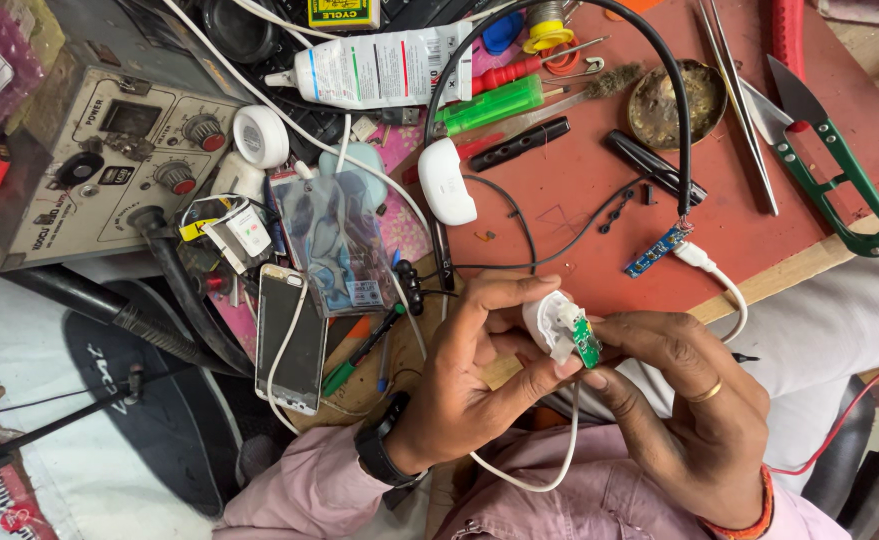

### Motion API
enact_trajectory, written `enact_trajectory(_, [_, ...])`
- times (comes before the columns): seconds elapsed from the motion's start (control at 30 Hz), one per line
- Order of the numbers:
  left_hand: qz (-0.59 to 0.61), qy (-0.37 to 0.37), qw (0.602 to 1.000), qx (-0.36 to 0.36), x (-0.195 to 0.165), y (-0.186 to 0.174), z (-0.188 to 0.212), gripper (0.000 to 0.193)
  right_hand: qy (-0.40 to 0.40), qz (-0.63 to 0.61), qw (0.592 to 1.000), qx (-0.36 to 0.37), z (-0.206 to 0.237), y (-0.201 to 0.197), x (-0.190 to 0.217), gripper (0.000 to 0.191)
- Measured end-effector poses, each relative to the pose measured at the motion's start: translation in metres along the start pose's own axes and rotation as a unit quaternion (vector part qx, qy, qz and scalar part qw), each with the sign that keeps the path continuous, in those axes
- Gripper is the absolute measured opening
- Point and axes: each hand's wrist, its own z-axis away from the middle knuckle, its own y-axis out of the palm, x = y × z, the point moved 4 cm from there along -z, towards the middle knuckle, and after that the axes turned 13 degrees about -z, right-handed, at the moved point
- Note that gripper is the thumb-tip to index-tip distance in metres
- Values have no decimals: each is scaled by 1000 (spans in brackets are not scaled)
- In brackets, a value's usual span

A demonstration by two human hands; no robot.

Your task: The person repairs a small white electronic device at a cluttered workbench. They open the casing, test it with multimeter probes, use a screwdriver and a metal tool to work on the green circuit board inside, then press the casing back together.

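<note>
Resting between both hands [479, 370]: circuit board [586, 343]

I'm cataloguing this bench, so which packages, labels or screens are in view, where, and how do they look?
Glue tube: top centre, lying flat, white with red and green label.
Phone: left of hands, face down, silver.
Yellow-green label: top edge, rectangular.
Grey control box: upper left, small dark display, two knobs.

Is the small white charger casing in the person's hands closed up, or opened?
Opened: a green circuit board sticks out of the white casing, held between left hand and right hand.
</note>
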Motion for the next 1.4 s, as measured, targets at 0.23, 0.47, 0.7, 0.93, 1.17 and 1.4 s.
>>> enact_trajectory(0.23, [-15,10,1000,-17,-3,-1,1,62,67,-56,996,10,4,-2,-8,38])
enact_trajectory(0.47, [-36,53,998,-21,-3,-1,2,64,92,-92,991,18,4,-5,-11,41])
enact_trajectory(0.7, [-50,63,996,-30,-2,-2,3,66,106,-84,991,11,4,-4,-12,40])
enact_trajectory(0.93, [-101,95,989,-45,-6,-4,3,62,95,-72,993,12,4,-2,-12,38])
enact_trajectory(1.17, [45,10,999,-7,-2,-1,2,66,86,-79,993,12,1,-5,-11,44])
enact_trajectory(1.4, [-4,3,1000,-11,-3,0,0,66,50,-65,997,2,2,-4,-12,33])
